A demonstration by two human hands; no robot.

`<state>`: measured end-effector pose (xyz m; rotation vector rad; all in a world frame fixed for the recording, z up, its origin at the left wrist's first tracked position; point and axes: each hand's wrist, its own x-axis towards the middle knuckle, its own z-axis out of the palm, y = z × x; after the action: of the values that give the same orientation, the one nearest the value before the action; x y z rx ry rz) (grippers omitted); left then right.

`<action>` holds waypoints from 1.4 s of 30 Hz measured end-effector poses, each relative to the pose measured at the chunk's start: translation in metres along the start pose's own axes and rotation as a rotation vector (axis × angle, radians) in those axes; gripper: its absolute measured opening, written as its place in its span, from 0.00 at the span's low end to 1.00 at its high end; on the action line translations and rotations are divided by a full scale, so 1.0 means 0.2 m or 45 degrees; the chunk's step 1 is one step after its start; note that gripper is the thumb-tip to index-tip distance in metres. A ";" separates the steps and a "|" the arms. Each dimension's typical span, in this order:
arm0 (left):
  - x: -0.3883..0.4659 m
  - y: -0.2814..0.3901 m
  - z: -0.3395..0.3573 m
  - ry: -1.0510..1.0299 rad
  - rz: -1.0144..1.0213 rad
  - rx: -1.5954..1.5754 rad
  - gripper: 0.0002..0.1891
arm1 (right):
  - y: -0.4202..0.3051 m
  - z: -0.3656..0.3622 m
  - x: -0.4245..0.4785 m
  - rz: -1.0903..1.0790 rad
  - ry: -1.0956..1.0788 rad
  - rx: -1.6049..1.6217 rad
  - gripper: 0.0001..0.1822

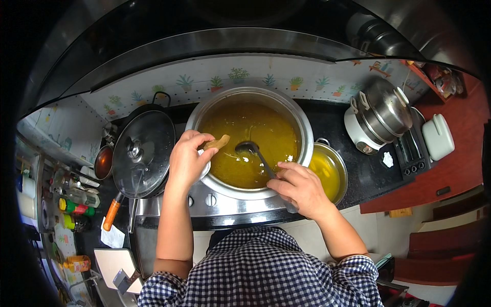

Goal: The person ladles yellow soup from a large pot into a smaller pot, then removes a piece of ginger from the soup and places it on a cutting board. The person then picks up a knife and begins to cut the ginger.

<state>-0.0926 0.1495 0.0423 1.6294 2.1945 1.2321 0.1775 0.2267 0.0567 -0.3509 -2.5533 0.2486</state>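
Observation:
A large metal pot [303, 119] filled with yellowish-brown liquid stands on the stove in front of me. My left hand [190, 153] is over the pot's left rim, pinching a light-brown, elongated piece [218, 142], perhaps a root or a slice of food. Something white [206, 171], partly hidden by that hand, shows beneath the fingers; I cannot tell whether it is a bowl or paper. At the front right rim, my right hand [301, 188] grips the handle of a dark ladle [262, 157]. The ladle's head dips into the liquid near the middle.
A smaller pot [342, 169] of yellow liquid sits close on the right. Left stands a wok with a glass lid [144, 153] and a wooden handle [112, 215] jutting forward. A steamer [379, 111] is farther right. A cleaver [124, 281] lies on a cutting board [111, 261].

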 end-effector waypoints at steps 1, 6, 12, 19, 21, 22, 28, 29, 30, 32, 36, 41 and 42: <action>0.00 0.00 0.00 0.000 0.001 -0.001 0.14 | 0.00 0.00 0.01 -0.041 0.005 -0.052 0.12; 0.00 -0.01 0.00 0.011 -0.002 0.010 0.14 | 0.06 -0.08 0.02 -0.042 0.208 -0.197 0.12; 0.00 -0.02 0.01 0.001 -0.008 0.017 0.14 | 0.12 -0.02 0.01 0.068 0.237 -0.012 0.15; -0.01 -0.02 0.00 0.014 -0.018 0.021 0.14 | 0.17 0.16 0.02 0.191 0.197 0.042 0.11; -0.01 -0.04 0.00 0.028 -0.005 0.042 0.14 | 0.18 0.17 0.01 0.436 0.245 0.148 0.08; -0.02 -0.04 0.00 0.035 0.001 0.054 0.14 | 0.19 0.18 0.00 0.558 0.269 0.202 0.07; -0.02 0.00 -0.02 0.031 -0.050 0.010 0.15 | 0.30 0.13 -0.04 0.933 0.550 0.635 0.07; -0.02 0.01 -0.02 0.030 -0.049 0.012 0.15 | 0.31 0.11 -0.04 0.954 0.584 0.714 0.07; -0.02 0.01 -0.02 0.030 -0.047 0.011 0.15 | 0.31 0.09 -0.05 0.971 0.618 0.816 0.07; -0.01 0.01 -0.02 0.021 -0.035 0.024 0.14 | 0.32 0.04 -0.06 1.009 0.611 0.901 0.07; -0.01 0.01 0.00 0.010 -0.009 0.057 0.14 | 0.32 -0.03 -0.06 1.037 0.660 1.089 0.07; -0.01 0.04 0.02 -0.018 -0.015 0.076 0.13 | 0.31 -0.13 -0.05 1.055 0.688 1.178 0.08; -0.01 0.05 0.03 -0.021 -0.018 0.071 0.13 | 0.32 -0.15 -0.05 1.058 0.692 1.177 0.08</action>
<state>-0.0814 0.1519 0.0450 1.6352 2.2464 1.1591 0.2139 0.2866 0.0609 -0.9132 -1.4219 1.3459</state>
